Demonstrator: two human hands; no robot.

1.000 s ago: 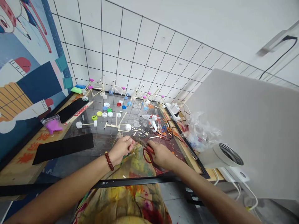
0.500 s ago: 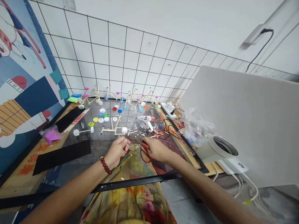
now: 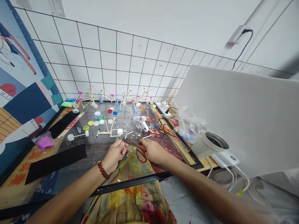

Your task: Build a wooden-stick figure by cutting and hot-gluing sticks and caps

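Note:
My right hand (image 3: 154,151) is closed round the red handles of a pair of scissors (image 3: 141,156). The dark blades point left, towards my left hand (image 3: 116,153), which is closed in a pinch and wears a beaded bracelet. What its fingertips hold is too small and hidden to make out. Just beyond the hands lies a frame of thin wooden sticks (image 3: 106,128) with a white bottle cap (image 3: 120,132) at its right end. A white glue gun (image 3: 141,122) rests farther back, among small stick offcuts.
Several stick models (image 3: 126,101) stand along the wire grid. Coloured caps (image 3: 100,118) lie left of centre, with a two-cap axle (image 3: 78,135) and black strips (image 3: 57,161) nearer. On the right are a power strip (image 3: 163,109), cables, a plastic bag (image 3: 190,123) and a white canister (image 3: 207,146).
The head view has turned slightly to the right, so the scene sits farther left. My hands stay close together, the scissors still in my right hand.

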